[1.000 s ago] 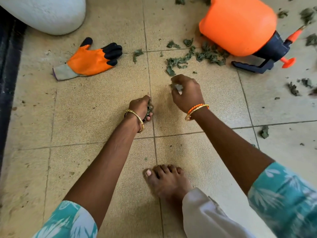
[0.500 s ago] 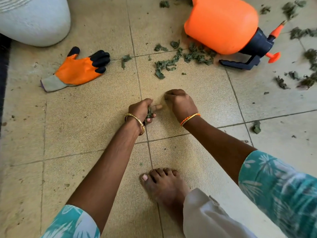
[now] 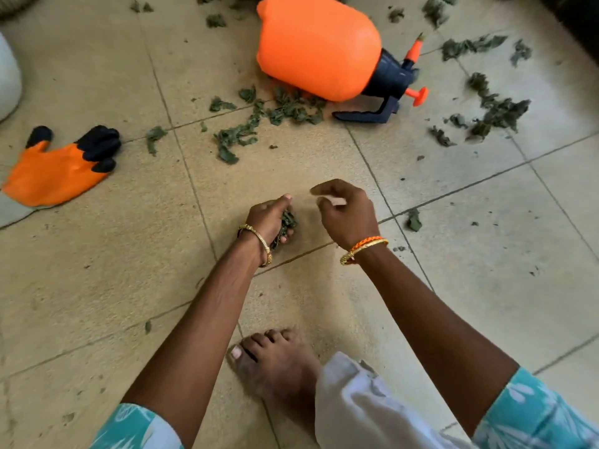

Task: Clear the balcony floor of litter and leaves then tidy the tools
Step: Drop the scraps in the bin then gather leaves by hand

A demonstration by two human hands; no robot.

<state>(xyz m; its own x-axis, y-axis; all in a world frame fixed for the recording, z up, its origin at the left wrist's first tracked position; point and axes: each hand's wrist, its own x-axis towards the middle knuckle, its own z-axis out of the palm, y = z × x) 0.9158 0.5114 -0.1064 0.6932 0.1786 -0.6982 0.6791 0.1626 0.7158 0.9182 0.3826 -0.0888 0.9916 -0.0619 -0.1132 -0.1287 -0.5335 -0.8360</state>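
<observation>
Under the head camera I see the beige tiled floor (image 3: 97, 286) filling the whole view, crossed by dark grout lines. Largest on it is the orange pump sprayer (image 3: 317, 47), tipped on its side at the top centre, its dark blue handle and orange plunger pointing right. At the left edge an orange work glove (image 3: 58, 170) with black fingertips lies flat, well apart from the sprayer. Part of a white rounded object (image 3: 8, 85) shows at the far left edge; I cannot tell what it is.

My bare foot (image 3: 275, 367) stands on the tiles at bottom centre, a white trouser leg beside it, and both forearms reach forward out of teal patterned sleeves.

Scattered green leaves (image 3: 285, 108) lie in a loose drift touching the sprayer's underside and trailing left, with another patch (image 3: 496, 108) to the right of the handle and a single leaf (image 3: 413, 220) just beside my right wrist.

My left hand (image 3: 269, 218), gold bangle on the wrist, is curled around a small clump of gathered leaves (image 3: 287, 222). My right hand (image 3: 346, 212), with orange and gold bangles, hangs just beside it, fingers loosely bent and blurred; I cannot tell whether they pinch anything.
</observation>
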